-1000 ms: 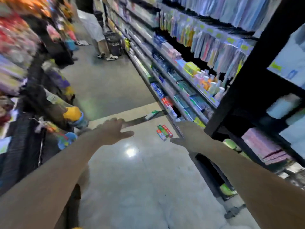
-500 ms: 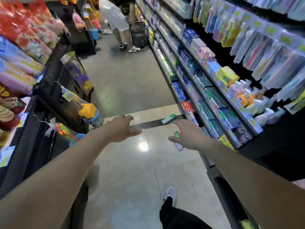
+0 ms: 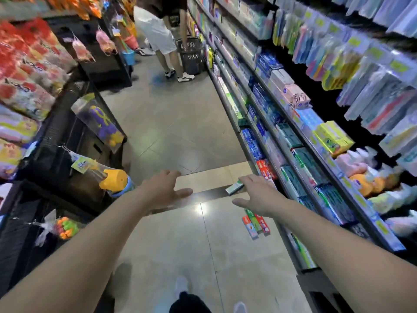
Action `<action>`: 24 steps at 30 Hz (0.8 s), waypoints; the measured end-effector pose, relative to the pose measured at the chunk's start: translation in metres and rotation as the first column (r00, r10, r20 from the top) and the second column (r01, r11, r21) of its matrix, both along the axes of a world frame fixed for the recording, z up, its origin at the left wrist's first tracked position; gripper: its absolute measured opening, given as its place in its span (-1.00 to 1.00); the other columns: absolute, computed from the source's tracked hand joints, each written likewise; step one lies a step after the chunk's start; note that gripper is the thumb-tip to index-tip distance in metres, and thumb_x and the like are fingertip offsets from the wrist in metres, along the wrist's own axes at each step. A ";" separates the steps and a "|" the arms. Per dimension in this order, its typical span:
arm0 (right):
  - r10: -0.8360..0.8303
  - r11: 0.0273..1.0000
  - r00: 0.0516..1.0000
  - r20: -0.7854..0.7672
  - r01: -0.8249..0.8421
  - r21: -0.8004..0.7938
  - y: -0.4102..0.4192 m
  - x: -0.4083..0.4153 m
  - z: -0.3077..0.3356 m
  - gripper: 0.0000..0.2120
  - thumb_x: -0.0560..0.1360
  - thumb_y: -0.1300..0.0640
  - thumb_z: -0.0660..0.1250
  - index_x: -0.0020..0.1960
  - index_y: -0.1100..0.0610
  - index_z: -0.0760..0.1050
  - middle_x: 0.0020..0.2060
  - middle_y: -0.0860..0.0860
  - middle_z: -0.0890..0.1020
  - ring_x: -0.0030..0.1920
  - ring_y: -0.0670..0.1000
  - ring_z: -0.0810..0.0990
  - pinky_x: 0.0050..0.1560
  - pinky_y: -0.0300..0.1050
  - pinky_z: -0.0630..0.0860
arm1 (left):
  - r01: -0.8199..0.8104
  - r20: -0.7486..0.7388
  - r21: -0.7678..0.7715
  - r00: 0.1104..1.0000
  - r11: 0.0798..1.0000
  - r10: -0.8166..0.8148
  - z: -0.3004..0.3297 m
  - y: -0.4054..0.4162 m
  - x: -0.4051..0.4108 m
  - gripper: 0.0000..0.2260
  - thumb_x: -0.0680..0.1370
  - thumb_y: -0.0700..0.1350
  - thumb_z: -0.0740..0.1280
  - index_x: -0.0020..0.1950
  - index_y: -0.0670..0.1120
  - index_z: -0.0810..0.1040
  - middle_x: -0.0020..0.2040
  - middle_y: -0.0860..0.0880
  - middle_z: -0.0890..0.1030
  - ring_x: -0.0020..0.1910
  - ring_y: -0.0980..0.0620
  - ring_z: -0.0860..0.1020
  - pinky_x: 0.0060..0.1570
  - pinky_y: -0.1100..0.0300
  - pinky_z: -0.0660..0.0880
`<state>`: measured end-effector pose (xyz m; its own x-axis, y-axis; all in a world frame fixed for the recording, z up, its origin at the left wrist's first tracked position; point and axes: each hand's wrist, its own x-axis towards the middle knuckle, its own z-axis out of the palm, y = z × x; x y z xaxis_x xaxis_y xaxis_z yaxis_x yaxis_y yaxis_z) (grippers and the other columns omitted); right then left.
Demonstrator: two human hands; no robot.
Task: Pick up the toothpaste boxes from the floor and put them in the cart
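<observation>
A: How are the hands held?

B: The left hand [image 3: 163, 190] is stretched forward over the floor [image 3: 171, 132], palm down, with the fingers relaxed and slightly spread; nothing is gripped. The right hand [image 3: 257, 195] is held out the same way, fingers loosely extended, and nothing is pinched by it either.

A: Where are the toothpaste boxes found?

B: A small group of toothpaste boxes [image 3: 256, 223], red and green, is seen lying flat on the floor just at five o'clock of the right hand, close to the foot of the shelving [image 3: 293, 141]. A single green-and-white box [image 3: 234, 188] is seen on the floor at ten o'clock of the right hand, partly hidden by its fingers, lying across a dark strip in the tiles. Whether it is touched by the fingers cannot be told.

A: What else is shown?

B: At twelve o'clock, far down the aisle, another person [image 3: 162, 35] is seen standing beside a dark basket [image 3: 191, 55]. Toy packs [image 3: 108, 179] are hung on the racks at nine o'clock. At six o'clock the wearer's white shoe [image 3: 181, 284] is visible.
</observation>
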<state>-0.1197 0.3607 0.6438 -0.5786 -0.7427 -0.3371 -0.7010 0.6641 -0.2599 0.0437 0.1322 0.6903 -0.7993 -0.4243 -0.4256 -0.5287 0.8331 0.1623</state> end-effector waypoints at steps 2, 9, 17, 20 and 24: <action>-0.013 1.000 1.000 0.008 0.013 0.012 -0.017 -0.018 -0.009 -0.26 0.51 -0.31 0.25 0.54 0.06 0.17 0.43 0.04 0.34 0.42 0.14 0.29 0.42 0.10 0.26 | 0.037 0.021 0.015 0.999 0.999 -0.038 -0.011 -0.021 -0.024 -0.31 0.55 0.33 0.21 0.56 -0.03 0.22 0.50 -0.09 0.33 0.47 -0.13 0.30 0.38 -0.08 0.33; -0.176 0.980 0.984 0.005 0.175 0.094 -0.069 -0.077 -0.036 -0.28 0.51 -0.31 0.25 0.51 0.07 0.21 0.41 0.08 0.37 0.41 0.15 0.34 0.35 0.04 0.31 | 0.184 0.099 0.060 0.977 0.981 -0.190 -0.041 -0.108 -0.112 -0.30 0.54 0.35 0.21 0.56 -0.02 0.20 0.50 -0.09 0.32 0.44 -0.12 0.34 0.35 -0.02 0.36; -0.428 0.895 0.902 0.051 0.415 0.163 -0.090 -0.123 -0.063 -0.39 0.52 -0.27 0.27 0.42 0.08 0.32 0.35 0.09 0.44 0.35 0.14 0.40 0.30 0.03 0.34 | 0.410 0.184 0.115 0.886 0.905 -0.425 -0.074 -0.161 -0.232 -0.28 0.54 0.36 0.18 0.55 -0.06 0.22 0.47 -0.13 0.35 0.40 -0.18 0.38 0.33 -0.09 0.38; -0.473 0.877 0.876 0.092 0.459 0.144 -0.083 -0.134 -0.075 -0.36 0.53 -0.24 0.27 0.49 0.05 0.27 0.41 0.08 0.40 0.40 0.12 0.37 0.38 0.01 0.32 | 0.492 0.189 0.157 0.836 0.856 -0.516 -0.091 -0.146 -0.274 -0.29 0.53 0.36 0.19 0.53 -0.05 0.25 0.45 -0.12 0.37 0.38 -0.16 0.40 0.32 -0.10 0.39; -0.549 0.836 0.827 0.121 0.541 0.092 -0.059 -0.162 -0.096 -0.38 0.53 -0.22 0.28 0.49 0.03 0.27 0.41 0.03 0.40 0.41 0.08 0.37 0.38 0.03 0.33 | 0.578 0.204 0.186 0.769 0.795 -0.606 -0.113 -0.119 -0.329 -0.30 0.53 0.36 0.20 0.52 -0.05 0.27 0.44 -0.13 0.38 0.40 -0.16 0.38 0.35 -0.12 0.37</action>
